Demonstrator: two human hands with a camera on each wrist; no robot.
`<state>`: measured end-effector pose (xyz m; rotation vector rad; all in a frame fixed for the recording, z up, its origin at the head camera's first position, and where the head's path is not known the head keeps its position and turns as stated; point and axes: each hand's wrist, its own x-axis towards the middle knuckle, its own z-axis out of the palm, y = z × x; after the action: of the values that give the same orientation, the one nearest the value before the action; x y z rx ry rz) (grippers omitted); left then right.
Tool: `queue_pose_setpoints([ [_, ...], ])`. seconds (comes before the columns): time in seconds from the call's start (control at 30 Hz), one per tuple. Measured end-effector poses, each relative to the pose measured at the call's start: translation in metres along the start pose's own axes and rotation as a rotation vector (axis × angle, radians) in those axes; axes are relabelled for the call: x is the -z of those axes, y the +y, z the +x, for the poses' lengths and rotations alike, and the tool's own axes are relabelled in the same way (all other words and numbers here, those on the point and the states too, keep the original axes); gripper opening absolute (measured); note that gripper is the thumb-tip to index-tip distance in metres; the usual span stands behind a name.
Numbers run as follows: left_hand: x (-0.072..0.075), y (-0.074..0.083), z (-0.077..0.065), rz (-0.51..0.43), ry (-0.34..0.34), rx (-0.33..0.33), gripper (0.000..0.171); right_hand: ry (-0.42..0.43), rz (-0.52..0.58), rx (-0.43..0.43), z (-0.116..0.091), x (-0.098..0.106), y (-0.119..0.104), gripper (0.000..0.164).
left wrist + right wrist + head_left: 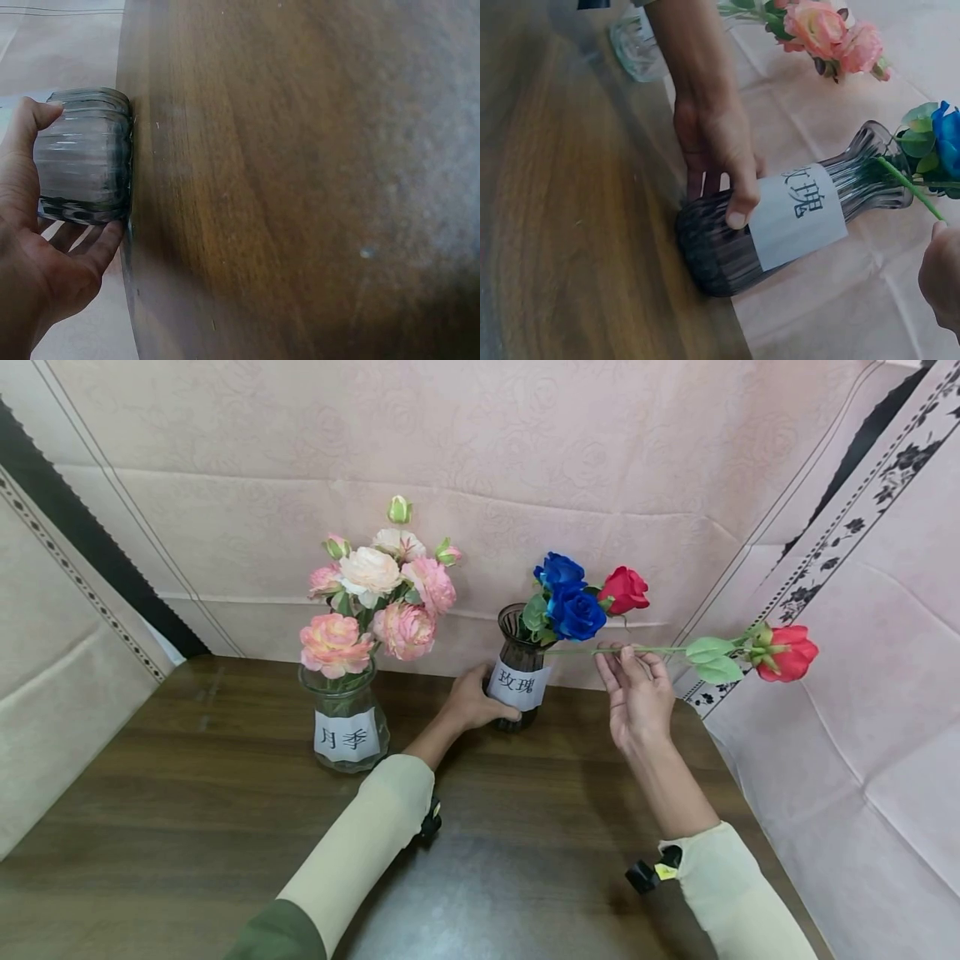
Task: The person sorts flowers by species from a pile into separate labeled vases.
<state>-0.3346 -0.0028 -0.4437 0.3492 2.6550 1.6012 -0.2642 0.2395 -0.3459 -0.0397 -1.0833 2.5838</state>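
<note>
My left hand [474, 700] grips the lower part of a dark ribbed glass vase [517, 652], thumb in front near its base. The vase stands at the table's back and bears a white paper label [799, 214] with dark characters. Blue roses [576, 614] and a red rose [624, 591] are in it. My right hand [641, 697] pinches the green stem of another red rose [791, 653], held almost level with its bloom to the right. The stem's cut end [883, 160] overlaps the vase's neck in the right wrist view.
Left of my left hand stands a clear glass vase [381, 727], also labelled, full of pink and white flowers [371, 574]. Both vases are on a brown wooden table [187, 827]. Pale patterned cloth [525, 435] hangs behind and at the sides.
</note>
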Motion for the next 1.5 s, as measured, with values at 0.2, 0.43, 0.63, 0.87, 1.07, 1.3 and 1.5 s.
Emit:
queue_pose_setpoints([
  [0.2,0.0,-0.001,0.0,0.001,0.003,-0.001,0.095,0.02,0.059,-0.006,0.003,-0.005,-0.002,0.007],
  [0.43,0.0,-0.002,0.0,0.0,0.004,0.001,0.095,0.036,0.085,0.0,0.004,-0.008,-0.003,0.005],
  [0.63,0.0,-0.002,0.001,0.001,0.001,0.008,0.097,0.064,0.089,0.016,0.006,-0.012,-0.007,0.004],
  [0.87,-0.001,-0.004,0.002,0.004,0.003,0.016,0.097,0.043,0.058,0.054,0.008,-0.015,-0.007,0.007],
  [1.07,-0.001,-0.002,0.001,-0.001,-0.002,0.017,0.097,0.003,0.047,0.117,0.012,-0.022,-0.001,0.006],
  [1.3,0.001,-0.001,0.001,-0.002,0.012,0.014,0.096,-0.035,-0.036,0.149,0.01,-0.035,0.014,0.008],
  [1.5,0.0,0.002,-0.003,-0.023,0.003,0.008,0.095,-0.016,-0.09,0.163,0.007,-0.04,0.027,0.011],
])
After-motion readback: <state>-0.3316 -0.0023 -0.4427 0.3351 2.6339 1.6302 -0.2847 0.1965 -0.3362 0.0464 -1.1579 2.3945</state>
